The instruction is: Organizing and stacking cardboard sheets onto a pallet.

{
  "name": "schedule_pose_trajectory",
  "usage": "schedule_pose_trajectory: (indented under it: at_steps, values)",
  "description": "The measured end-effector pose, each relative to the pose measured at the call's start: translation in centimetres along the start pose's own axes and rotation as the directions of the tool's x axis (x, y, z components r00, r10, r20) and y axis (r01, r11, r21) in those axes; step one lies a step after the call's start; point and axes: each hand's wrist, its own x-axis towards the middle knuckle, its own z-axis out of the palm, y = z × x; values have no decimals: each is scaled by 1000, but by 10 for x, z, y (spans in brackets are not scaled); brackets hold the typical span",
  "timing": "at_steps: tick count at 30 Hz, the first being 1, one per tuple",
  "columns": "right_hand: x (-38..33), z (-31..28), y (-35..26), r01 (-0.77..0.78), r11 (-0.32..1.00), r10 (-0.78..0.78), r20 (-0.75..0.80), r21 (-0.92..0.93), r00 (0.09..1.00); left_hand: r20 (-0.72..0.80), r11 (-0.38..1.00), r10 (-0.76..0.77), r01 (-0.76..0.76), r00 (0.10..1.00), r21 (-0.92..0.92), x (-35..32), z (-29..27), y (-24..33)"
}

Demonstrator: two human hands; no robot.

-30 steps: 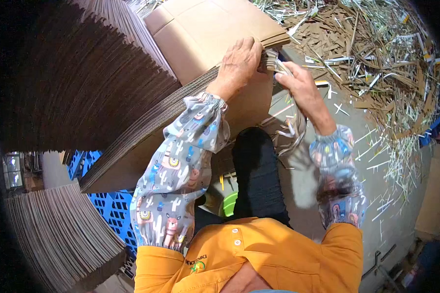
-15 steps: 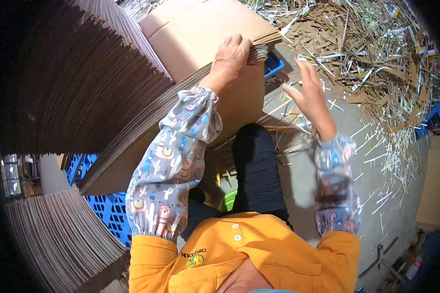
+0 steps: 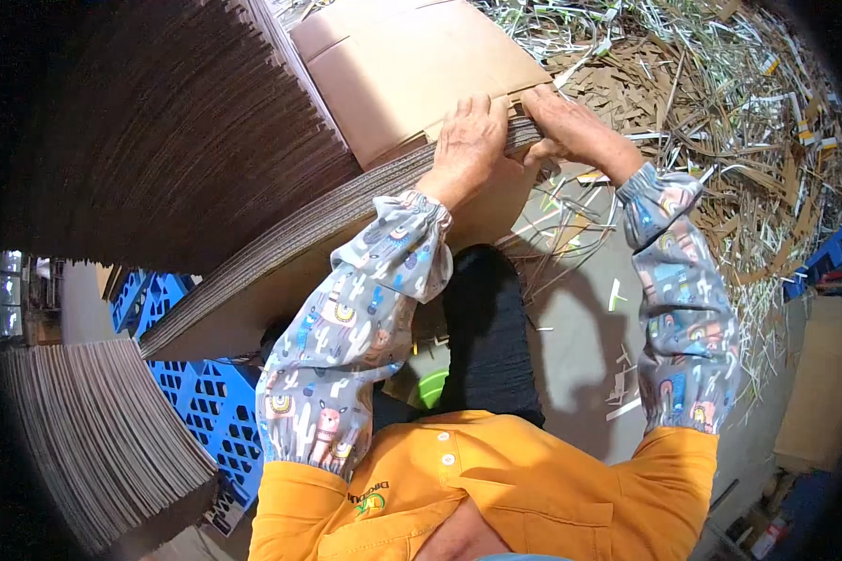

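Right hand point(image 3: 571, 126) now on brown cardboard stack point(image 3: 346, 224)

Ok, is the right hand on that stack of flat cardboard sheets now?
Touching. The head view shows the right hand with its fingers pressed against the end of the cardboard stack, beside the left hand.

Scrap strips point(image 3: 720, 112) right of cardboard stack point(image 3: 281, 252)

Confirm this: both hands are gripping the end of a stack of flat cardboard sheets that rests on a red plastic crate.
Not quite. The head view shows the left hand and right hand on the cardboard stack, but the plastic crate beneath is blue, not red.
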Motion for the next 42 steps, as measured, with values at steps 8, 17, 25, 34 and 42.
schedule_pose_trajectory:
  at_steps: [8, 17, 25, 34, 42]
  values:
    - [-6, -7, -3, 89, 994, -73, 215, -70, 974, -44, 997, 71, -70, 997, 29, -9, -7, 16]
    - [-55, -14, -71, -210, 975, 223, 259, -78, 940, -5, 943, 278, -274, 960, -189, -21, -21, 15]
    - [-40, 10, -68, -273, 951, 274, -11, -145, 962, -2, 980, -110, 109, 994, 164, -47, -44, -10]
    - [-105, 6, -140, -293, 955, 287, 102, 46, 953, -41, 985, 164, -161, 986, 55, -81, -62, -14]
    - [-130, -10, -169, -195, 974, 179, 136, 118, 974, 77, 907, 396, -377, 915, -186, -93, -78, -21]
